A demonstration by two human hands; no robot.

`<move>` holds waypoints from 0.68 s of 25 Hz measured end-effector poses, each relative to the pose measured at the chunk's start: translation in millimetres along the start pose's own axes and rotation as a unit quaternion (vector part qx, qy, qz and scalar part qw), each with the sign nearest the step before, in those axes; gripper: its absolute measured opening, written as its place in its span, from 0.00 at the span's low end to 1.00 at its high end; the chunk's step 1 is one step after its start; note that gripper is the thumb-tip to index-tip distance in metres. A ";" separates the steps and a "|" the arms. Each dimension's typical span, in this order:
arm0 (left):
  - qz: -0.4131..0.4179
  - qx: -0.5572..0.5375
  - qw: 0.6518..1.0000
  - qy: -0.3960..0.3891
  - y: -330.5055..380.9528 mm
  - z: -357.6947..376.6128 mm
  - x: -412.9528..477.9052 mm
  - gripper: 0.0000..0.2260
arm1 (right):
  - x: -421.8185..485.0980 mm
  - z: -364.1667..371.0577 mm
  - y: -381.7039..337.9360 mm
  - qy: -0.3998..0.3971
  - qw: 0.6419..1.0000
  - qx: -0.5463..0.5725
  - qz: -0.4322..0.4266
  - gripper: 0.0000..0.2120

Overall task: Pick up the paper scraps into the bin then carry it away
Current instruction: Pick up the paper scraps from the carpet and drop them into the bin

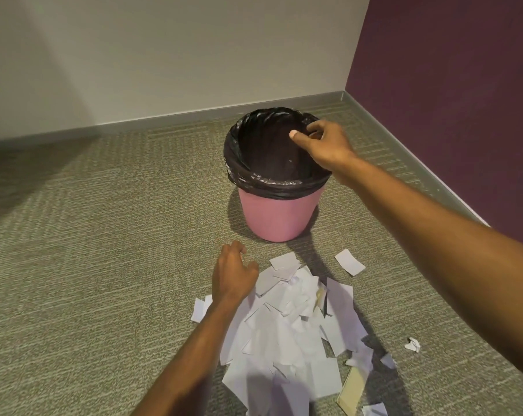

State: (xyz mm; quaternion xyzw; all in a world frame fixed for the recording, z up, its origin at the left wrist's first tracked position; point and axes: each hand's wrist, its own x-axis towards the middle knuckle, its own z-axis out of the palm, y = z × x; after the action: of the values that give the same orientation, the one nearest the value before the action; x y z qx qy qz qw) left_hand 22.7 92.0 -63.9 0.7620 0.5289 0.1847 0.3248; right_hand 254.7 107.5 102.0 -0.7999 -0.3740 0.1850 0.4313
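Loosely curled, the right hand [323, 145] hangs over the mouth of the pink bin [279, 216], thumb stuck out toward the left and the fingers bent down over the far right side of the rim. Whether those fingers pinch the black liner [254, 175] or a scrap, I cannot tell; the fingertips are lost against the dark plastic. The inside of the bin is just blackness, so anything already dropped in there cannot be made out.

Down on the carpet [89, 250], the left hand [234, 273] rests knuckles up at the top left edge of the pile of paper scraps [287, 331], fingers curled under. It covers whatever is beneath it, so I cannot tell if it grips any paper. Both forearms reach in from the bottom of the view, the right one stretched long across the right side, the left one shorter and lower.

The pile lies just in front of the bin and runs off the bottom edge. A single white scrap [349, 262] lies apart to the right near the bin's base, and a small crumpled ball [413, 345] sits well off to the right. A tan cardboard strip [354, 388] pokes out beside the pile, partly cut off below. The bin stands upright near the corner where the pale wall [164, 55] meets the purple wall [449, 85].
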 end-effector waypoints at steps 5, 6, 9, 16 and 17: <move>0.024 0.060 0.993 -0.101 -8.6 29.3 -0.3 0.22 | -52.9 -21.9 25.2 0.080 0.995 0.061 -0.022 0.10; 0.028 0.081 0.988 -0.126 -10.3 36.1 -0.6 0.23 | -65.7 -22.7 42.4 0.052 0.998 0.044 -0.002 0.10; 0.033 0.120 0.975 -0.182 -8.2 51.4 -4.1 0.29 | -92.7 -10.9 108.2 -0.111 0.988 -0.051 0.089 0.08; -0.017 0.300 0.908 -0.291 -16.7 77.9 -10.5 0.50 | -125.2 43.9 194.5 -0.284 0.928 -0.196 0.142 0.36; -0.032 0.318 0.902 -0.290 -18.4 77.5 -12.2 0.52 | -126.1 51.3 196.6 -0.277 0.928 -0.215 0.128 0.40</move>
State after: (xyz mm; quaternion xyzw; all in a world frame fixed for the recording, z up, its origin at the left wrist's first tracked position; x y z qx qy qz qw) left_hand 53.9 61.7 -131.7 0.8272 0.4662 -0.2328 0.2103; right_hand 227.0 -28.2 -92.9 -0.8315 -0.4039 0.3678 0.1008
